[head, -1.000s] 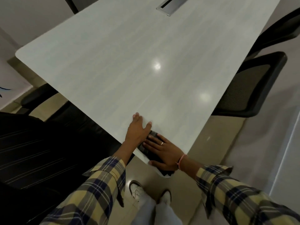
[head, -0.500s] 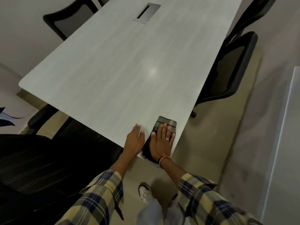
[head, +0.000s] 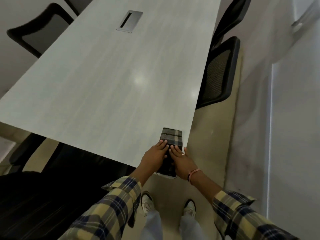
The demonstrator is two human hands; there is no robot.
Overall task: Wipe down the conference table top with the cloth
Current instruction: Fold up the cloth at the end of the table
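While the folded plaid cloth lies at the near right corner of the table — its near end hanging over the edge — the left hand and right hand press it flat, fingers straight, side by side.

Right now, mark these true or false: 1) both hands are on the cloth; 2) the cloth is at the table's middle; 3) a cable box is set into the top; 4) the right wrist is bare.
1) True: the left hand and the right hand press flat on the plaid cloth.
2) False: it lies at the near right corner of the conference table, its near end over the edge.
3) True: a metal cable box sits flush.
4) False: it wears a pink wristband.
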